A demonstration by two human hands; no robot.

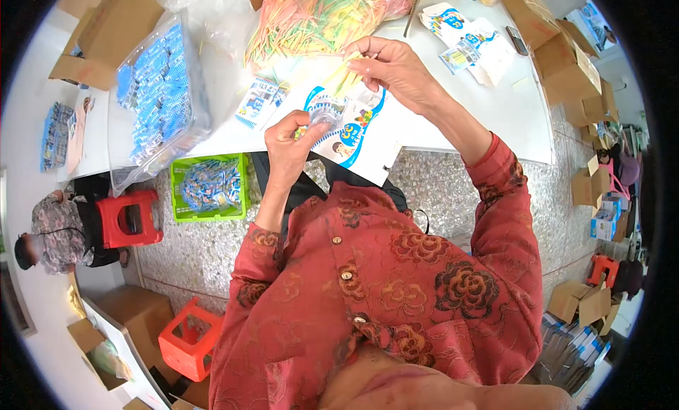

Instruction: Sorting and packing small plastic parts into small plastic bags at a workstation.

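Over the table's front edge, my left hand [288, 143] is closed on a small clear plastic packet [325, 112]. Just beyond it, my right hand [397, 72] pinches a small bunch of thin pale-yellow strips [341, 79], whose lower ends hang close to the packet. Under both hands lies a white printed sheet or flat bag [364, 152] with blue edging, jutting past the edge. A large pile of thin pink, green, yellow and orange strips [311, 25] fills the table behind. Left of the hands are blue-and-white packets [260, 102].
A clear plastic bin [201, 116] of blue-and-white packets stands at the left. Below it are a green basket [245, 194] of packets and a red stool [134, 219]. White printed bags [488, 56] and a dark handheld device [517, 40] lie right. Another person [60, 230] sits far left.
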